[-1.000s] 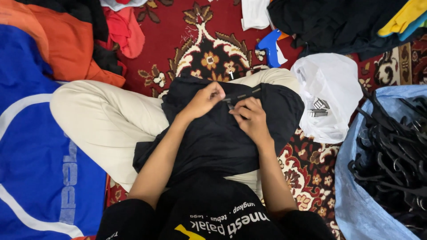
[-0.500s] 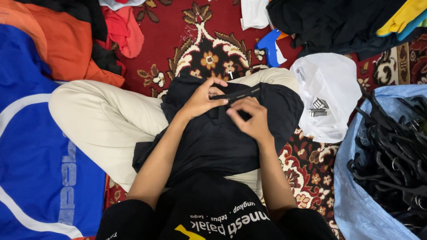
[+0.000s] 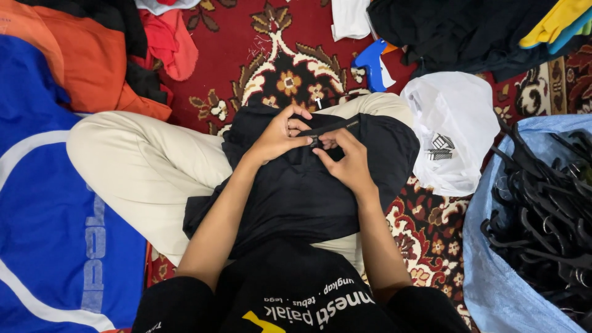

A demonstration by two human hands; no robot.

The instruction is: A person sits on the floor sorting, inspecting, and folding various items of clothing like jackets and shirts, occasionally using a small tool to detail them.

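A black garment (image 3: 296,191) lies over my lap, across my crossed legs in cream trousers (image 3: 142,172). My left hand (image 3: 280,132) pinches the garment's upper edge, where a small zipper or tag sits. Touching it from the right, my right hand (image 3: 348,161) grips the same spot with its fingertips. Both hands meet near the garment's top seam. What lies between the fingertips is mostly hidden.
A blue sack (image 3: 493,271) full of black hangers (image 3: 542,216) stands at right. A white plastic bag (image 3: 453,129) and a blue tagging gun (image 3: 373,61) lie ahead on the red patterned carpet (image 3: 246,55). Orange, blue and dark clothes are piled at left and top right.
Both hands have shifted slightly on the garment's top edge, fingers working the same spot. The garment stays on my lap.
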